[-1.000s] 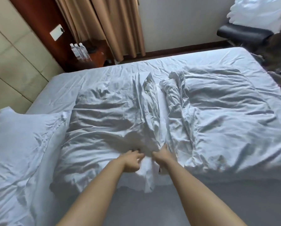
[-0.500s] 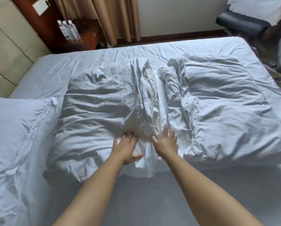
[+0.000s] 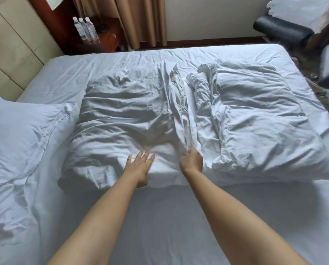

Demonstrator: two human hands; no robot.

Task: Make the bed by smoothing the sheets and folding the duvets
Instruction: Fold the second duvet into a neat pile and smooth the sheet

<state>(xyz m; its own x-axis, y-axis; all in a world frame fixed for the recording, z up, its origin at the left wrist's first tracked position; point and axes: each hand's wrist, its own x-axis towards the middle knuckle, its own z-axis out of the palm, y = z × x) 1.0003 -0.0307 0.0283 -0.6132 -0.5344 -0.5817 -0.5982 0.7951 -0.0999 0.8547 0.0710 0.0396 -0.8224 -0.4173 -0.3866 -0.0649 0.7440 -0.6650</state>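
Observation:
A crumpled white duvet [image 3: 125, 119] lies in the middle of the bed, with a second white duvet [image 3: 255, 119] beside it on the right. Both rest on the white bed sheet [image 3: 169, 217]. My left hand [image 3: 138, 165] lies flat with straight fingers on the near edge of the left duvet. My right hand [image 3: 191, 159] is curled and grips the bunched fabric flap [image 3: 179, 115] that runs up between the two duvets.
A white pillow [image 3: 16, 140] lies at the left. Water bottles [image 3: 85, 28] stand on a dark wooden nightstand at the far left, next to brown curtains [image 3: 140, 20]. A black chair [image 3: 282, 30] with white linen stands at the far right.
My right hand went from lying flat to gripping the bunched fabric between the duvets. My left hand slid slightly left along the duvet's near edge, staying flat. The view shifted.

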